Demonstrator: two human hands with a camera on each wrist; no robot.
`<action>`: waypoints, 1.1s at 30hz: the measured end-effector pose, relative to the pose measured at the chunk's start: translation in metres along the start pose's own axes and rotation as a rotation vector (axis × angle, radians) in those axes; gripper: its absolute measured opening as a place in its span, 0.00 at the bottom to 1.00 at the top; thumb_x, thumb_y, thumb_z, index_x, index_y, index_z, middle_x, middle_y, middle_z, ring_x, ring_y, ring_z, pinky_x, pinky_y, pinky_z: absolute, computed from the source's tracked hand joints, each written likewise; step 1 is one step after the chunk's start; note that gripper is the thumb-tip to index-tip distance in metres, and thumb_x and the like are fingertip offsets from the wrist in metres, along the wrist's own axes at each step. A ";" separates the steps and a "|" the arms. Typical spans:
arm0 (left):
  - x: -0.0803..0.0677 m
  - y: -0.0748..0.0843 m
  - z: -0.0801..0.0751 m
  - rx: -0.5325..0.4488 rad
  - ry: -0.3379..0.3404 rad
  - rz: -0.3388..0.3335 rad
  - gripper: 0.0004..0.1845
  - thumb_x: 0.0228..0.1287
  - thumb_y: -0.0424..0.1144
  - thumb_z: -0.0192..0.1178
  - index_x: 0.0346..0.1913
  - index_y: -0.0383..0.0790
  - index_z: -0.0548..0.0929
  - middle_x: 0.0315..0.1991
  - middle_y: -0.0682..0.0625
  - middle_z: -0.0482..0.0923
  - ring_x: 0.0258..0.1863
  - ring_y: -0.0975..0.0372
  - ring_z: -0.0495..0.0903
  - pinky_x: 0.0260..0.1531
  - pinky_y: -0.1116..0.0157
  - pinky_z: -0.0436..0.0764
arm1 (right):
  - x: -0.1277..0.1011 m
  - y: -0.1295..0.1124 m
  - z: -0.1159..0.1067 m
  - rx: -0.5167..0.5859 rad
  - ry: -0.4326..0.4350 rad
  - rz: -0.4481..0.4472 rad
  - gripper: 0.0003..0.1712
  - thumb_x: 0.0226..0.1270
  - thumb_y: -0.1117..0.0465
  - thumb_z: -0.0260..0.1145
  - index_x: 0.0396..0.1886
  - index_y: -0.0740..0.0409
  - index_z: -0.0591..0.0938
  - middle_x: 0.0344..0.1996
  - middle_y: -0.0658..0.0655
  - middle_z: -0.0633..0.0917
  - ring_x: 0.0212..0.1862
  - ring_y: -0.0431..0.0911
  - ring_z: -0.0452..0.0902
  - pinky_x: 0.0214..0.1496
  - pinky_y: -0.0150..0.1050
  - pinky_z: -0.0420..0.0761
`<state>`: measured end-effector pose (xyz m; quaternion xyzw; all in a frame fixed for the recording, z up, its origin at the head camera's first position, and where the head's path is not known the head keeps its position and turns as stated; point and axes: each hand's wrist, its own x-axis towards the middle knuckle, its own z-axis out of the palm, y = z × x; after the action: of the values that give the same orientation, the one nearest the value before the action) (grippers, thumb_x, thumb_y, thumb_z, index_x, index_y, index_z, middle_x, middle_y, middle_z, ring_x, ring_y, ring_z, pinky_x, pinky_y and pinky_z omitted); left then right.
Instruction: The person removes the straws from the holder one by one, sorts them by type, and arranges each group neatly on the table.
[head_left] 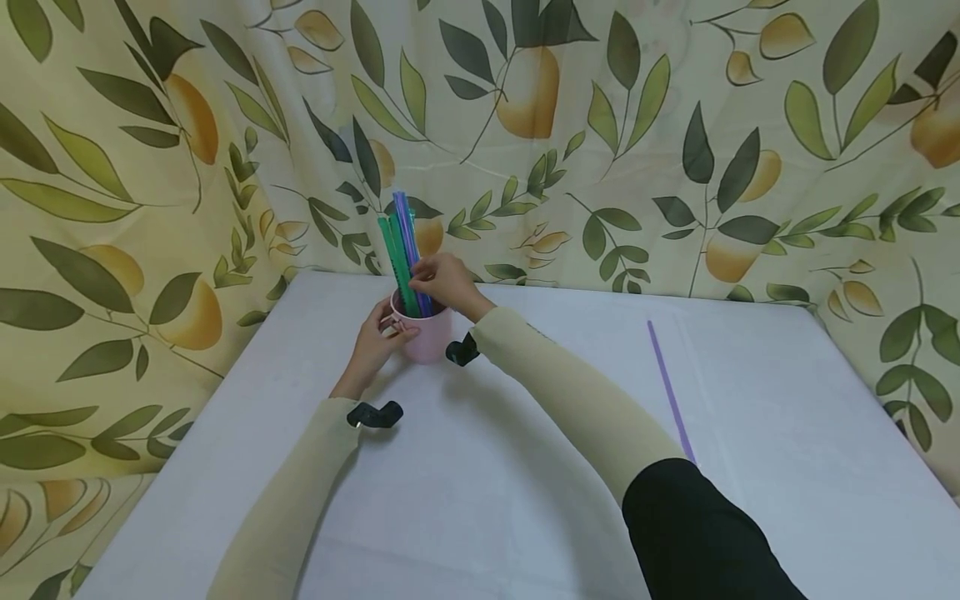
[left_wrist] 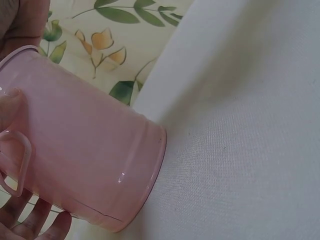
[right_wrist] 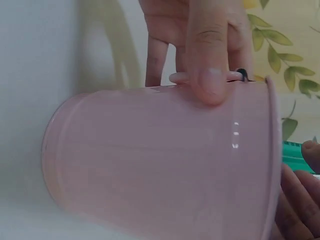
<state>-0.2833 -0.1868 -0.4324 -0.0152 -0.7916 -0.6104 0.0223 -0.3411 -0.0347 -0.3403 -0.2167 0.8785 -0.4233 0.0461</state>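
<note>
At eleven o'clock on the counter (head_left: 525, 467), left grip (head_left: 377, 337) clasps the pink cup (head_left: 427, 337) steady while right grip (head_left: 448, 283) pinches the upright straws (head_left: 403, 250).

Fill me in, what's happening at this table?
A person is working at a pink cup on a white table. The left hand holds the cup at its handle side, thumb pressed on the wall. The right hand pinches the green and purple straws standing upright in the cup. One purple straw lies apart on the table, to the right. A leaf-print curtain hangs behind.
</note>
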 end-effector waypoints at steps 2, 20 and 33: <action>0.000 -0.001 0.001 -0.001 0.007 -0.002 0.40 0.59 0.39 0.65 0.71 0.44 0.56 0.70 0.42 0.59 0.70 0.47 0.59 0.69 0.49 0.63 | 0.000 -0.001 0.002 -0.019 -0.004 0.006 0.16 0.64 0.60 0.64 0.48 0.63 0.81 0.46 0.61 0.85 0.50 0.51 0.81 0.53 0.43 0.82; 0.001 -0.001 0.001 -0.004 0.015 -0.007 0.39 0.59 0.39 0.65 0.71 0.45 0.57 0.69 0.43 0.60 0.68 0.49 0.60 0.67 0.51 0.66 | 0.000 -0.004 0.009 -0.030 0.032 0.027 0.15 0.63 0.61 0.65 0.47 0.63 0.83 0.45 0.60 0.86 0.48 0.49 0.82 0.53 0.41 0.83; 0.001 -0.002 0.000 0.004 0.019 -0.012 0.40 0.58 0.39 0.65 0.71 0.46 0.57 0.69 0.43 0.60 0.68 0.49 0.60 0.67 0.49 0.66 | 0.007 -0.005 0.012 -0.039 0.079 0.044 0.15 0.61 0.61 0.66 0.46 0.63 0.84 0.41 0.58 0.87 0.44 0.46 0.83 0.49 0.37 0.84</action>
<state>-0.2846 -0.1875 -0.4342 -0.0044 -0.7928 -0.6089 0.0261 -0.3421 -0.0490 -0.3441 -0.1815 0.8922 -0.4132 0.0166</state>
